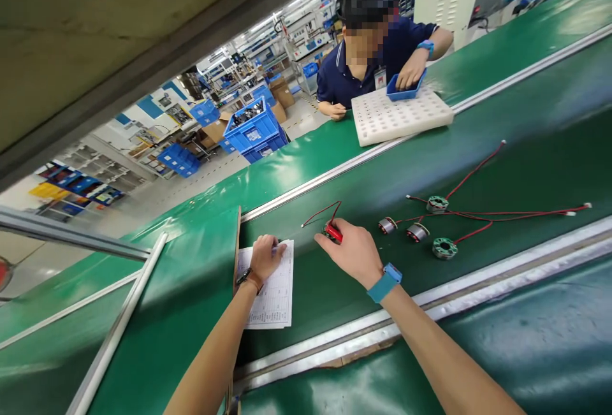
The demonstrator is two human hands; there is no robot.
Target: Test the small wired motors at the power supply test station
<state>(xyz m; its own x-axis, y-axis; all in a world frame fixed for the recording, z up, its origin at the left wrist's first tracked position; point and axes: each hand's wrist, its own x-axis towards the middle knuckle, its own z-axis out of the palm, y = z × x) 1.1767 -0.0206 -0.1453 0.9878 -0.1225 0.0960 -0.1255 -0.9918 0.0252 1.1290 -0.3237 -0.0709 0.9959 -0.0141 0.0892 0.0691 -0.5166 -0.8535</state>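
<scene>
My right hand (354,248), with a blue wrist strap, is closed round a small wired part (333,231) that shows red and green. A thin dark red lead curves away from it to a small white plug on the green belt. My left hand (266,258) rests on printed sheets of paper (277,303), its fingers curled; whether it holds something slim is unclear. To the right of my right hand lie small motors: two silver ones, one silver motor (417,232) among them, and two with green boards, such as the motor (444,248). Red wires (521,215) trail off rightwards.
Across the belt (315,294) a co-worker (354,64) has a hand in a blue tray (406,90), which sits on a white block with holes (382,122). An upright panel edge (238,243) stands by the paper. Blue crates (253,128) stand on the floor beyond.
</scene>
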